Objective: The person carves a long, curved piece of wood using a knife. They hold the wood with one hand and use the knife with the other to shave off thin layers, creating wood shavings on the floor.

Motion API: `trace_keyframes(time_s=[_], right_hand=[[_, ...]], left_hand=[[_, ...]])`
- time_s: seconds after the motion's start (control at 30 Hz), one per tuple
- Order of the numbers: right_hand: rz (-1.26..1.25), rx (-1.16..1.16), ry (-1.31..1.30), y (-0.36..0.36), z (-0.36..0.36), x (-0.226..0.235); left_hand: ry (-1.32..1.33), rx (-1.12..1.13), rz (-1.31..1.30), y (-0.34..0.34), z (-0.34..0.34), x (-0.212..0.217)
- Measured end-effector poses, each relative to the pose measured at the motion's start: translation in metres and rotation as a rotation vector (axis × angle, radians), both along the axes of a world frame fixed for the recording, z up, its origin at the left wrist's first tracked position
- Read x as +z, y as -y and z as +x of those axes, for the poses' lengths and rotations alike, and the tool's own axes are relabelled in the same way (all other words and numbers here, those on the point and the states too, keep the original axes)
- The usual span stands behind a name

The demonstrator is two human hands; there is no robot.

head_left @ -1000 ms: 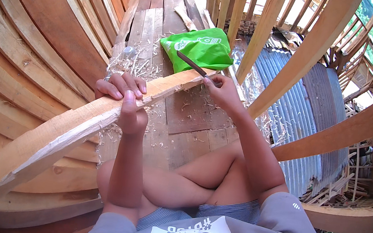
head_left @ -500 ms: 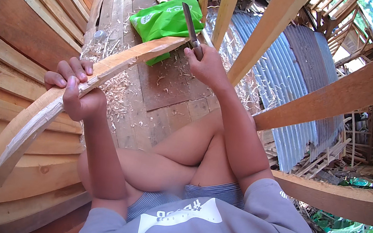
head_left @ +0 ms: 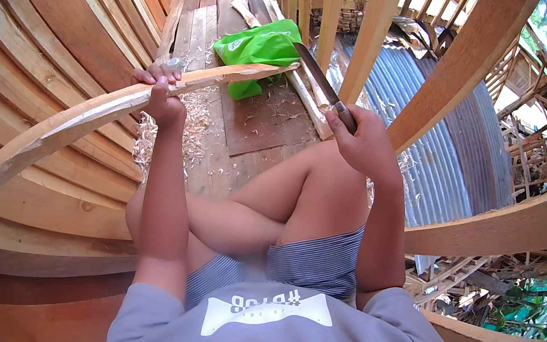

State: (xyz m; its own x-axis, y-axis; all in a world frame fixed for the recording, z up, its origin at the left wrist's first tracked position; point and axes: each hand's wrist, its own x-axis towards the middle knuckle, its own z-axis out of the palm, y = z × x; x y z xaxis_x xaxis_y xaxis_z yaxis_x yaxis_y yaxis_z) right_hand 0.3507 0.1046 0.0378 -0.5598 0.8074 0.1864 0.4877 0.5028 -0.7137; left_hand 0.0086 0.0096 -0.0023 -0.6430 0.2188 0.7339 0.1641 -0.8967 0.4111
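Your left hand point(head_left: 160, 94) grips a long curved wooden strip point(head_left: 83, 118); its fingers point(head_left: 154, 72) wrap over the top edge and the thumb presses against the near face, so the hand is closed around the wood. The strip runs in an arc from the lower left, close to the stacked hull planks point(head_left: 45, 45), up past your left hand to a tapered, freshly cut tip that ends over the green plastic bag point(head_left: 260, 49). Whether the tip touches the bag cannot be told.

Your right hand point(head_left: 361, 142) is clenched on the handle of a knife point(head_left: 318, 82). The fingers are curled tight around the handle, and the long dark blade points up and to the left, toward the strip's tip. The blade is held clear of the wood, with a visible gap between them.

You sit on the plank floor point(head_left: 260, 116) with knees raised and legs crossed between both arms. Wood shavings point(head_left: 192, 123) lie scattered on the floor beneath the strip, thickest just below your left hand. The green bag rests on the floor boards beyond the shavings. A corrugated metal sheet point(head_left: 433, 145) lies beyond your right hand, past upright wooden frames point(head_left: 371, 37) that rise along the floor's far edge.
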Motion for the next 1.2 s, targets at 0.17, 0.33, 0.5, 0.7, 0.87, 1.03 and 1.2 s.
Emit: trace_keyframes(time_s=[0.17, 0.33, 0.5, 0.7, 0.87, 1.03, 1.2], right_hand=[[0.154, 0.098, -0.093, 0.024, 0.008, 0.069], [0.417, 0.353, -0.005, 0.013, -0.005, 0.14], [0.184, 0.466, 0.249, 0.041, -0.032, 0.226], [0.185, 0.3, 0.338, 0.052, -0.037, 0.239], [0.201, 0.427, 0.451, 0.045, -0.05, 0.23], [0.171, 0.412, 0.49, 0.045, -0.057, 0.221], [0.207, 0.448, 0.508, 0.054, -0.051, 0.224]], left_hand=[[0.057, 0.129, -0.033, 0.0, -0.001, 0.001], [0.166, 0.202, -0.01, -0.007, 0.008, 0.006], [0.12, 0.315, -0.087, 0.013, 0.002, 0.005], [0.231, 0.402, -0.156, 0.005, 0.021, 0.011], [0.376, 0.481, -0.125, 0.006, 0.027, 0.02], [0.509, 0.529, -0.153, 0.006, 0.043, 0.029], [0.518, 0.551, -0.213, 0.005, 0.041, 0.032]])
